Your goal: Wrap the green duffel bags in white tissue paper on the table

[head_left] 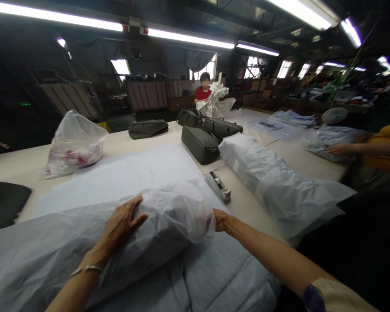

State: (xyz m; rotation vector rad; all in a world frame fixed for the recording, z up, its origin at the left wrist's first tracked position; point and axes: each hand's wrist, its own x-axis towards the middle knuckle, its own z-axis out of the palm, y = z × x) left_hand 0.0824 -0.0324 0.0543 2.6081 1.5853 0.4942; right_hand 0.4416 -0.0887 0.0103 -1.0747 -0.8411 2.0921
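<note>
A long translucent plastic bag [169, 216] with a dark bulky item inside lies across the near side of the table. My left hand [125, 221] rests flat on top of it, thumb and fingers spread. At the bag's right end is my right hand [220, 220], its fingers hidden by the crumpled plastic, so their grip does not show. Beneath the bag is a stack of pale blue-white sheets [156, 162]. Just past my right hand sits a grey tape dispenser [218, 187].
Several dark green bags [199, 145] stand mid-table. Another wrapped bag [263, 169] lies to the right, and a tied clear sack [76, 145] at left. A person in red [202, 93] handles white material opposite; a co-worker's hand [339, 149] touches plastic at far right.
</note>
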